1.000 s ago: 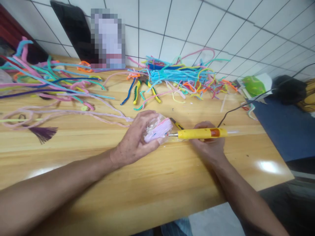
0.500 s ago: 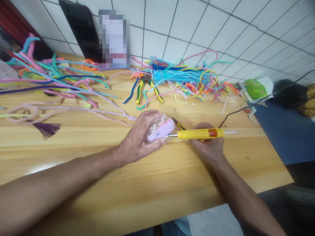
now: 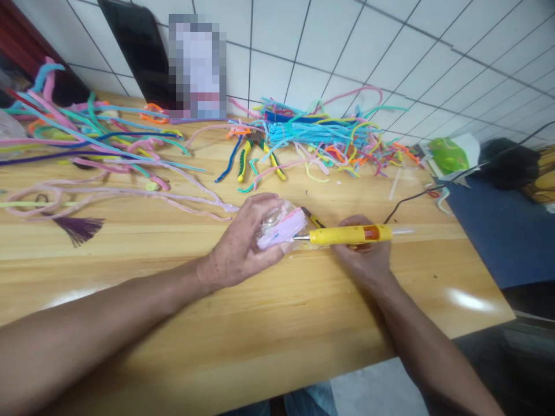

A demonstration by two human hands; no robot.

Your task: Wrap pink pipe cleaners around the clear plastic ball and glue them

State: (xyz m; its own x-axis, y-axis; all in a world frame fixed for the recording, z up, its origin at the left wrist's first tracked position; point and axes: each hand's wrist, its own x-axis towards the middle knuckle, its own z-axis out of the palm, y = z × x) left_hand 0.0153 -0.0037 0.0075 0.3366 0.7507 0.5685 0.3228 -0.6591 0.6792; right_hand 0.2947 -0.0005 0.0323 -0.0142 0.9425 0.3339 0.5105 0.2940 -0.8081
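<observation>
In the head view, my left hand [image 3: 247, 245] is closed around a small clear plastic piece lined with lilac and pink fuzzy strips [image 3: 284, 230]. My right hand [image 3: 366, 254] grips a yellow hot glue gun [image 3: 338, 235], which lies sideways with a glue stick [image 3: 403, 231] sticking out of its back end. The gun's metal nozzle meets the lower right edge of the lilac strips. Just behind the nozzle, a black and yellow utility knife [image 3: 313, 217] rests on the table, partly covered.
Pliers [image 3: 260, 156] with green and yellow handles lie behind my hands. Bundled pipe cleaners [image 3: 316, 133] run along the tiled wall, with more loose ones [image 3: 108, 138] at left. A purple tassel [image 3: 80, 226] lies nearby. The gun's black cord [image 3: 429, 188] trails right. A phone [image 3: 136, 52] leans against the wall.
The whole view has shifted slightly, and a bright reflection now shows on the table at right. Both hands keep their holds, with the nozzle still at the lilac strips.
</observation>
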